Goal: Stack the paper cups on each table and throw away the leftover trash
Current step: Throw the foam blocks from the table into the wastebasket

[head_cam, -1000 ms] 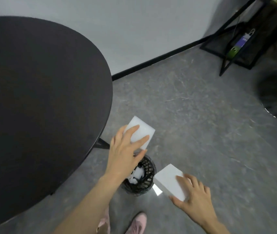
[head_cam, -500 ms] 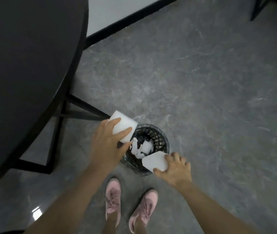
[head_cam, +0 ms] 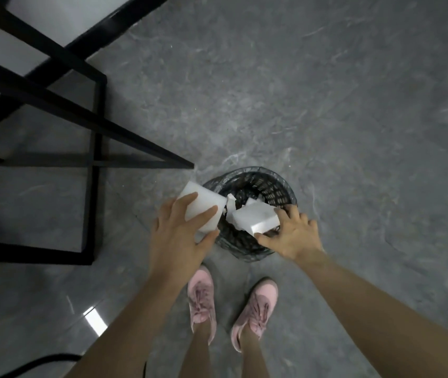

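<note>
A black mesh trash bin (head_cam: 274,186) lined with a dark bag stands on the grey floor right in front of my feet. White scraps lie inside it. My left hand (head_cam: 179,236) grips a white box (head_cam: 203,205) at the bin's left rim. My right hand (head_cam: 293,233) holds a second white box (head_cam: 255,219) tilted over the bin's opening, its lower end inside the rim. No paper cups are in view.
Black metal table legs and crossbars (head_cam: 94,124) stand to the left of the bin. A black baseboard (head_cam: 124,20) runs along the white wall at the top left. My pink shoes (head_cam: 202,298) are just behind the bin. Grey floor spreads to the right.
The view has tilted down, so the tabletop has left the frame. Both hands have brought their boxes closer to the bin; the right box now dips into the opening.
</note>
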